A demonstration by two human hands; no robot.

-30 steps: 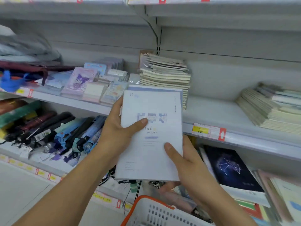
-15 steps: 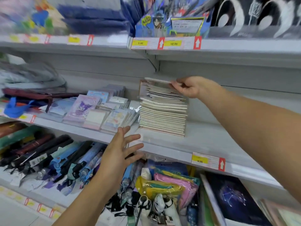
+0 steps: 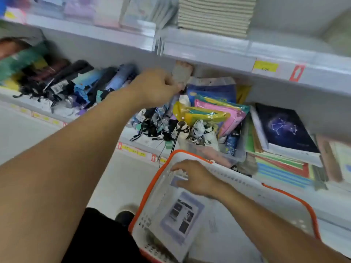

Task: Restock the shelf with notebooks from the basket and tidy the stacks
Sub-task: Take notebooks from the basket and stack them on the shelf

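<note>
Store shelving fills the view: an upper shelf (image 3: pixel 209 48) carrying a stack of notebooks (image 3: pixel 214 14), and a lower shelf crowded with folded umbrellas (image 3: pixel 79 82) and coloured plastic pouches (image 3: pixel 214 112). Half a second ago my right hand was squaring the top of that stack and my left hand hung open below it. Now my view has dropped to the basket (image 3: pixel 190 154), white with an orange rim, by the lower shelf. My right hand (image 3: pixel 197 179) lies inside it, fingers spread and nearly straight on a notebook (image 3: pixel 180 217) with a pale lilac cover; it touches the cover but grips nothing yet. My left hand (image 3: pixel 155 86) reaches over the umbrellas, fingers curled; blur hides whether it holds anything, so I cannot tell. I judge the placed notebook done and the next pickup beginning. Readable writing is scarce: a yellow price tag (image 3: pixel 265 67) on the upper shelf edge reads roughly "6.00", beside a red arrow marker (image 3: pixel 297 73). A dark notebook (image 3: pixel 283 128) bears a constellation drawing; its small text is illegible.
</note>
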